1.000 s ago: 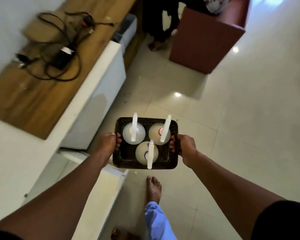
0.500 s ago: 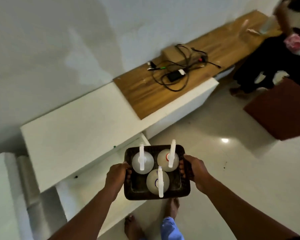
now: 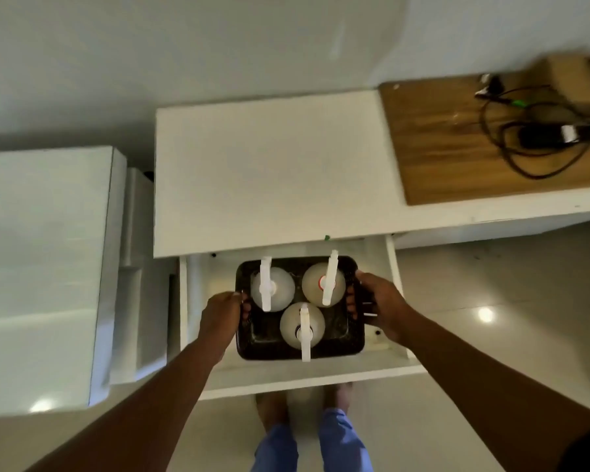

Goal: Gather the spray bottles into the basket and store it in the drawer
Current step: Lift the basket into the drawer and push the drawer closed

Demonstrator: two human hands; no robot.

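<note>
Dark plastic forms the basket [image 3: 353,338], which sits over the open white drawer [image 3: 307,381] with three spray bottles standing inside it: one at the back left [image 3: 280,288], one at the back right [image 3: 315,284] and one nearer the front [image 3: 295,332]. Whether the basket touches the drawer floor cannot be told. The left hand [image 3: 220,316] grips the basket's left rim, and the right hand [image 3: 378,304] is clamped on its right rim. Above the drawer lies the white cabinet top [image 3: 269,172], with a wooden board [image 3: 457,148] to the right carrying tangled black cables [image 3: 539,144].
</note>
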